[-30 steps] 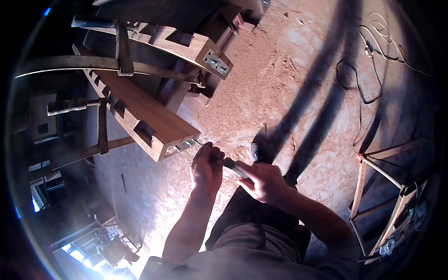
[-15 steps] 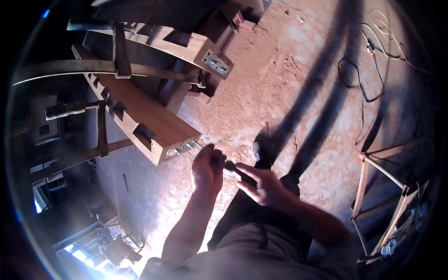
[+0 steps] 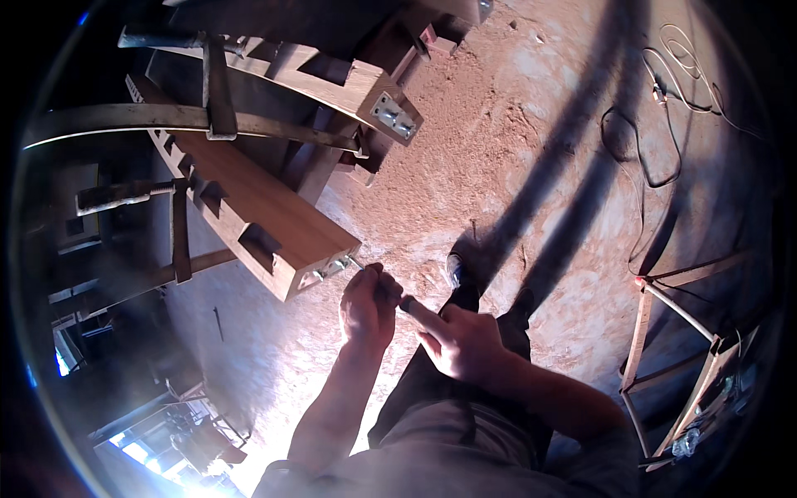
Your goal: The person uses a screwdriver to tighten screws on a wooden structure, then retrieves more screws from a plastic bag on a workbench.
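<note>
A long wooden beam (image 3: 257, 216) with notches along one side ends close in front of me; a metal fitting (image 3: 332, 268) is set into its end face. My left hand (image 3: 368, 305) is closed around the thin shaft of a screwdriver-like tool (image 3: 359, 264), whose tip points at that fitting. My right hand (image 3: 461, 342) grips the tool's dark handle (image 3: 405, 305) just behind the left hand. A second beam (image 3: 332, 79) farther off carries a metal plate (image 3: 393, 114) on its end.
Metal clamps (image 3: 178, 236) and a curved metal bar (image 3: 133, 120) hold the beams at left. Sawdust covers the floor (image 3: 515, 141). Cables (image 3: 639, 158) lie at upper right. A frame of thin wooden slats (image 3: 672, 332) stands at right. My shoe (image 3: 458, 266) shows below the hands.
Both hands with the tool have shifted slightly up and toward the beam's end; the tip now sits closer to the metal fitting.
</note>
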### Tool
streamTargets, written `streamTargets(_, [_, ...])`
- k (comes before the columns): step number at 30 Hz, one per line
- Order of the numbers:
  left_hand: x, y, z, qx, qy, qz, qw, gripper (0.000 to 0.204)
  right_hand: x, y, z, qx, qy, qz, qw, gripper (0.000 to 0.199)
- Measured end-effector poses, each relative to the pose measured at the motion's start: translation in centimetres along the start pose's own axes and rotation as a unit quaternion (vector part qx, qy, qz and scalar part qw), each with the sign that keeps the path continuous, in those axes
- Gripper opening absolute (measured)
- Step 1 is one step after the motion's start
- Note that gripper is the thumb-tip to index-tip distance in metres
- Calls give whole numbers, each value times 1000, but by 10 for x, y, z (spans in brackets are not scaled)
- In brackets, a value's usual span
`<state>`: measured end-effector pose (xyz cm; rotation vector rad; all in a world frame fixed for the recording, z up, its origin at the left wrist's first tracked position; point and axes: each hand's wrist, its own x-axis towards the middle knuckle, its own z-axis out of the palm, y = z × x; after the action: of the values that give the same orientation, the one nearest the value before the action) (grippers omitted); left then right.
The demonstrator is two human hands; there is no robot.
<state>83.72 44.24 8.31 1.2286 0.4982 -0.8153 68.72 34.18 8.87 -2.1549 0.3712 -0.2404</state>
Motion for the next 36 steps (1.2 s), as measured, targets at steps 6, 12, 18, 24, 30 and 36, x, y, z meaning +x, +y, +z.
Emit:
streamTargets(6, [-9, -3, -2, 38, -6, 12, 999, 19, -7, -6, 17, 264, 15, 128, 956, 49])
streamTargets(12, [1, -1, -3, 14, -7, 35, 999, 19, 5, 0, 1, 655, -120, 392, 635, 38])
streamTargets(18, [3, 4, 2, -2, 43, 32, 999, 15, 7, -20, -3, 66, -25, 79, 994, 46])
streamTargets(24, [-5, 1, 7, 19, 22, 24, 999, 18, 8, -10, -4, 140, -61, 120, 981, 49])
streamTargets(30, [-15, -7, 8, 90, 16, 27, 995, 18, 1, -6, -7, 370, -87, 259, 888, 45])
streamTargets(36, [-4, 1, 9, 78, 38, 27, 996, 20, 20, 3, -23, 306, -130, 177, 927, 37])
